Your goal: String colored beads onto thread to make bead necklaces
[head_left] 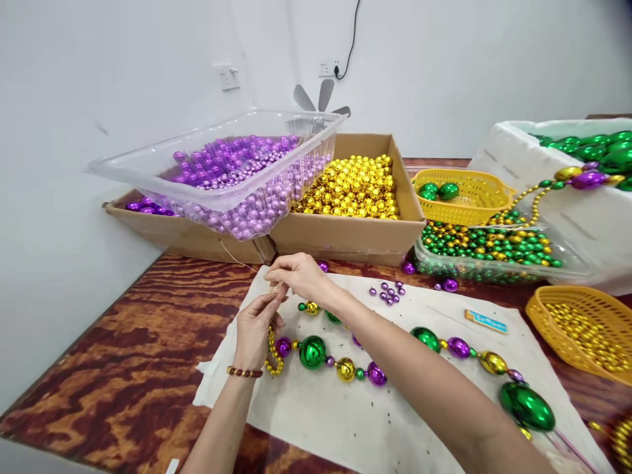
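Observation:
My left hand [257,326], with a brown bead bracelet at its wrist, pinches something too small to make out beside small gold beads [274,359]. My right hand [296,275] is closed just above it, fingertips nearly touching the left ones. A thin thread [236,258] runs up and left from the fingers. On the white cloth [306,415] lies a strand of green, gold and purple beads, with a large green ball [313,352] near my left hand and a big green oval bead [527,406] at the right. My right forearm hides part of the strand.
Behind stand a clear tub of purple beads [212,197] and a cardboard box of gold beads [345,237]. Loose purple beads [389,293] and a blue packet [486,322] lie on the cloth. At right are yellow baskets [548,336], a clear bead tray [498,266] and a white foam box [557,210].

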